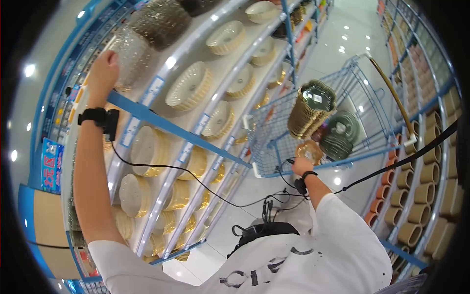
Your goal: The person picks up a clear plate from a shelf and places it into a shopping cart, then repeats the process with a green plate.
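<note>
My left hand (104, 73) is raised at the upper left, beside a stack of clear plastic-looking ware (131, 61) on the upper shelf. Its fingers are curled, and whether they grip anything is hidden. My right hand (302, 166) is closed at the near edge of a blue wire cart (274, 172), close to an amber scalloped dish (310, 151). Inside the cart, a tall stack of gold-rimmed dark dishes (312, 108) leans next to a stack of green glass-like dishes (340, 134).
Slanting shelves hold cream oval dishes with gold rims (188, 85). A blue shelf post (176, 128) crosses in front of them. Racks of tan and orange containers (410, 232) stand at the right. Black cables (181, 168) hang between my arms.
</note>
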### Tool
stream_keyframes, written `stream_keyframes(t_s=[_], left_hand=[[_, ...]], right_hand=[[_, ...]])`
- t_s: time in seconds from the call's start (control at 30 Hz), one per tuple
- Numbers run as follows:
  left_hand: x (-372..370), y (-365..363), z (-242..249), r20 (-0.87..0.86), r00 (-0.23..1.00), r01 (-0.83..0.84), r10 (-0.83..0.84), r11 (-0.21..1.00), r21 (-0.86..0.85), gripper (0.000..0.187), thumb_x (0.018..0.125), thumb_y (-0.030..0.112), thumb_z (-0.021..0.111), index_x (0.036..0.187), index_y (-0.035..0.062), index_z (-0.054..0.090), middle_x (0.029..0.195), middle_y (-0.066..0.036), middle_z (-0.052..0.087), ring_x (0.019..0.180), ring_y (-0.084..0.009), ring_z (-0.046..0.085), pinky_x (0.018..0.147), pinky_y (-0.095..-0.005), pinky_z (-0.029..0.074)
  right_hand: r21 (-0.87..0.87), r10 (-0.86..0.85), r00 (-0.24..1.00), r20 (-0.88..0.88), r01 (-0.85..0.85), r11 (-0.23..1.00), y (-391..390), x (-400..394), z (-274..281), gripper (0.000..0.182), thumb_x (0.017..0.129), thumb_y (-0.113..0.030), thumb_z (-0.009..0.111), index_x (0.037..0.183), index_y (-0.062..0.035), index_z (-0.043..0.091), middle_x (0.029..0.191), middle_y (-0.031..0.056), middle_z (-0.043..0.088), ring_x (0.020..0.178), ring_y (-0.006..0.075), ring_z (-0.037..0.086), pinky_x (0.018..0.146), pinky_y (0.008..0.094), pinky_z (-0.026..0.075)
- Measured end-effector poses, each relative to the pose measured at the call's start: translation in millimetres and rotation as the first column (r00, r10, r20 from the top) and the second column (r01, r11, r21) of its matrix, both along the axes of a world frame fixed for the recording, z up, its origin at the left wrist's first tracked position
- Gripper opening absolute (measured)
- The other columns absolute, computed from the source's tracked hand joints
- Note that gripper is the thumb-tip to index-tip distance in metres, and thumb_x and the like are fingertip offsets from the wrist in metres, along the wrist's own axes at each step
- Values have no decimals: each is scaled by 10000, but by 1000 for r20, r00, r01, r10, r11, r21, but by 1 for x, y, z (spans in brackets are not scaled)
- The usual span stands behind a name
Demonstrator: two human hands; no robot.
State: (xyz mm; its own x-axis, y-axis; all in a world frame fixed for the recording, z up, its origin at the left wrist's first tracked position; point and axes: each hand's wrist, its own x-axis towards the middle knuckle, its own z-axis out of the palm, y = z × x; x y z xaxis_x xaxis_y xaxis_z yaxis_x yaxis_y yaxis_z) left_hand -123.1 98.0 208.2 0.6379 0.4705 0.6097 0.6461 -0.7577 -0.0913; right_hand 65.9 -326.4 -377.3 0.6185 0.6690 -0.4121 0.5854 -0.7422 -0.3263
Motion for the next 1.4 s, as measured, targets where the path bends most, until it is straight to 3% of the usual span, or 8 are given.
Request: stream_keyframes(t_s=[0.1,0.3,0.47,0.67,0.8,0.97,1.13,1.4], left_hand=[[-7,-12,-15,154,962,153,-223,915,372,255,903,194,584,1099,40,637,1076,-173,665,1035,-355,624,873,-413,477],[-79,-166,-150,122,876,452,-466,883,125,304,832,56,628,1131,10,600,1151,-196,610,1087,-397,568,942,-450,439],[-209,-237,-366,205,967,232,-154,867,-441,301,815,41,618,1106,-20,571,1110,-224,593,1054,-420,552,910,-477,441],[-400,-397,-517,-18,969,-199,246,734,-650,191,781,72,616,972,60,621,958,-172,631,902,-399,607,782,-493,494],[-513,-514,-580,-434,740,-630,514,301,-716,177,806,165,601,951,93,673,1044,-162,648,965,-370,626,814,-488,512],[-546,-601,-576,-796,399,-818,456,-215,-533,222,838,202,554,977,102,696,1037,-192,670,990,-393,645,863,-480,527],[-553,-630,-575,-485,692,-648,535,163,-744,217,854,175,519,865,38,687,923,-247,675,879,-443,640,774,-523,525],[-628,-610,-579,-362,756,-545,545,220,-809,228,859,188,525,828,25,681,873,-255,674,841,-462,638,757,-519,518]], right_hand=[[1,-47,999,-27,47,999,-8,-9,0,269,808,-279,624,962,-93,743,971,147,721,921,337,690,790,450,545],[-24,54,999,-4,-54,998,-33,-26,-1,276,804,-305,642,948,-92,742,974,144,718,920,332,686,788,445,546],[18,139,989,58,-140,990,-60,-44,-12,260,753,-283,627,909,-97,720,901,171,702,867,365,672,765,485,535],[12,259,965,53,-260,966,-89,-68,-4,260,785,-302,640,909,-89,720,908,176,702,878,365,673,767,470,541],[10,220,975,4,-220,975,-102,-86,8,257,748,-252,640,899,-59,718,907,187,702,898,374,666,800,475,531],[31,261,965,37,-262,964,-118,-109,6,259,759,-256,625,896,-57,718,884,179,703,879,375,672,781,477,536],[47,301,949,90,-306,951,-136,-136,-6,276,766,-298,627,873,-59,714,854,186,700,829,383,675,748,486,543],[4,287,950,125,-290,957,-157,-192,-13,274,765,-313,661,903,-84,719,945,147,713,912,346,675,774,464,546]])
